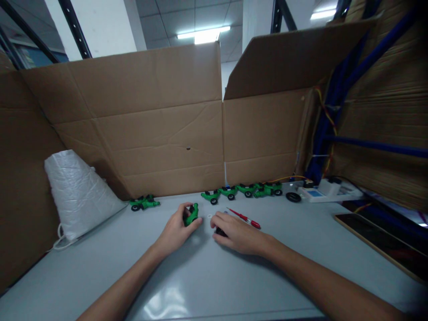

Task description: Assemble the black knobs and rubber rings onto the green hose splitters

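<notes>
Hands at centre frame, low over the pale grey bench [100, 267]. The left hand [175, 229] had its grip clenched round a small green plastic toy vehicle [191, 215], held just left of centre. The right hand [238, 233] lay palm-down over a small black part [220, 231]; whether its grip was pinching that part could not be told. The step in hand appeared to be fitting a part to the vehicle. A next move would call for bringing the black part to the toy and lining the two up.

Counts:
- one red-handled screwdriver [244, 218], just beyond the right hand
- at least four finished green toys in a row [247, 190] below the brown cardboard wall [160, 133], their exact number blurred
- one more green toy [144, 203] apart at left
- one loose black wheel [293, 197]
- one white woven sack [78, 191] at left
</notes>
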The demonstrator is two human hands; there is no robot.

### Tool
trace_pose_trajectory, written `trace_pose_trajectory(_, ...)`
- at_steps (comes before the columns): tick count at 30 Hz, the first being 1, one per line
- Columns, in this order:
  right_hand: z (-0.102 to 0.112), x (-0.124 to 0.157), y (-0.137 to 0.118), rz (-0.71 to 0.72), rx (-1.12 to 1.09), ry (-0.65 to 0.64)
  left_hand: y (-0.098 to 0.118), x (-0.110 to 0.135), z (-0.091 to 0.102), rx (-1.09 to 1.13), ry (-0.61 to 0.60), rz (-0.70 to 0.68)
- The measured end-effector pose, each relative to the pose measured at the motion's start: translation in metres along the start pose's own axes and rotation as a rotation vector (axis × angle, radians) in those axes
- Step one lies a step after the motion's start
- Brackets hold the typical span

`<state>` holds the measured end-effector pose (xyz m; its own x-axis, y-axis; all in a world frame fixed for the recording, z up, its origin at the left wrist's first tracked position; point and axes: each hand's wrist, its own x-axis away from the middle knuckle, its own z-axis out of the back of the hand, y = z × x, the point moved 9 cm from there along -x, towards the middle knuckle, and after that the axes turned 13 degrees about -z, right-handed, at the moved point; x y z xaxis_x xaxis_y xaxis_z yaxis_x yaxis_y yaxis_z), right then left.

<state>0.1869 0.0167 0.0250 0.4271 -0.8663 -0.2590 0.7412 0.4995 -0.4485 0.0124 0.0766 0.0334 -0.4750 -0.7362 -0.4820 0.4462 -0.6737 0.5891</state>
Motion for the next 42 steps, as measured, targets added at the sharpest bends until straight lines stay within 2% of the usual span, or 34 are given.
trace_pose_trajectory(4, -0.001, -0.003, 0.0, 0.012, -0.016, 0.002, -0.016, -0.004, 0.001, 0.252, 0.11, 0.107)
trace_pose_trajectory(8, 0.0, -0.007, 0.006, -0.042, -0.064, 0.037, -0.027, -0.003, -0.014, 0.537, 0.083, 0.238)
trace_pose_trajectory(13, 0.002, -0.007, 0.012, -0.183, -0.042, 0.034, -0.019, 0.001, -0.024, 0.802, 0.076, 0.323)
trace_pose_trajectory(17, 0.008, -0.005, 0.007, -0.16, -0.024, 0.096, -0.01, 0.003, -0.032, 0.972, 0.041, 0.368)
trace_pose_trajectory(27, 0.024, -0.005, 0.004, -0.039, -0.141, 0.262, -0.011, 0.007, -0.037, 0.939, 0.035, 0.352)
trace_pose_trajectory(30, 0.029, -0.004, -0.003, 0.029, -0.197, 0.255, -0.009, 0.008, -0.039, 0.93, 0.008, 0.361)
trace_pose_trajectory(33, 0.032, -0.001, -0.009, 0.077, -0.261, 0.246, -0.002, 0.007, -0.041, 0.905, -0.078, 0.307)
trace_pose_trajectory(36, 0.029, -0.001, -0.007, 0.046, -0.302, 0.24, 0.002, 0.007, -0.044, 0.879, -0.145, 0.265)
trace_pose_trajectory(42, 0.019, -0.003, -0.005, 0.055, -0.324, 0.186, -0.003, 0.011, -0.049, 0.856, -0.158, 0.271)
